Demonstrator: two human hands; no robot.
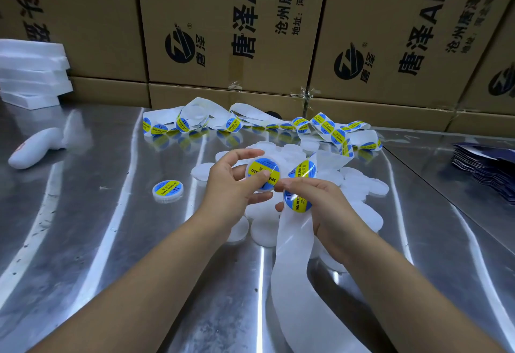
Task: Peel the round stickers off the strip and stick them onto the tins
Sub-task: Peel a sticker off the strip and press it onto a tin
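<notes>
— Sticker is on the tin, which the left hand grips above the worktop.
— The right hand pinches the strip. Uneven pressing could leave creases.

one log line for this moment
left hand holds tin, thumb on sticker | right hand holds strip | labelled tin on table

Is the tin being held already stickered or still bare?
Stickered: a blue-and-yellow round sticker covers the top of the tin, under the thumb of the left hand.
</notes>
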